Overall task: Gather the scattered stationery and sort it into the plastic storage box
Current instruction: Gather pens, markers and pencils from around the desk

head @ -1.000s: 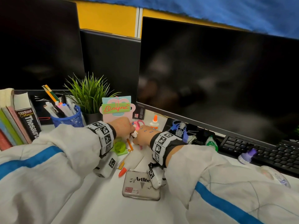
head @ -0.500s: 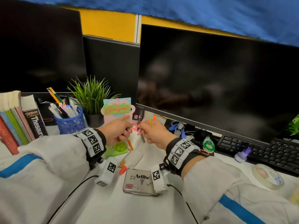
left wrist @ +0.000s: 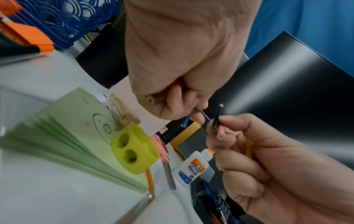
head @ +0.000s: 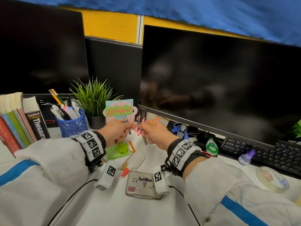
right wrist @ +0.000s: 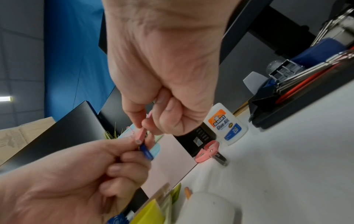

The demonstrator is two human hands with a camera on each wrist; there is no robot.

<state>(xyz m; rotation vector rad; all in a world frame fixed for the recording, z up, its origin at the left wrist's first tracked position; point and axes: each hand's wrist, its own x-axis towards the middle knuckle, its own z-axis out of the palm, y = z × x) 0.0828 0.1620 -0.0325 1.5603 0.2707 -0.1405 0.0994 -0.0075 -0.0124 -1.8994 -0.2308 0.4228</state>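
Nearest me on the white desk (head: 101,207) lies a grey Artline ink pad tin (head: 143,185), flat, between my two wrists. Just beyond it an orange marker cap (head: 125,172) lies beside a green sticky-note pad (left wrist: 63,136), and a yellow-green two-hole sharpener (left wrist: 134,149) sits on that pad. A roll of clear tape (head: 272,178) lies well off to the right.

Above these, I hold both fists raised and almost touching. My left hand (head: 116,132) is curled round a small bundle of short coloured pencils (head: 125,120), a blue one (left wrist: 185,122) poking out below the fingers. My right hand (head: 154,132) pinches a black pencil (left wrist: 217,119) and a pink pencil (right wrist: 140,134) between thumb and forefinger, with a yellow one (head: 151,122) tucked further back in the fist.

Behind the hands, a white glue bottle (right wrist: 225,123) and pink scissors (right wrist: 207,151) rest on the desk near the monitor (head: 219,82). A black tray (head: 195,136) under its edge holds a blue stapler (head: 180,130). I cannot make out a plastic storage box in any view. Farther left stand a blue mesh pen cup (head: 71,123), a potted plant (head: 94,98) and a row of books (head: 21,123).
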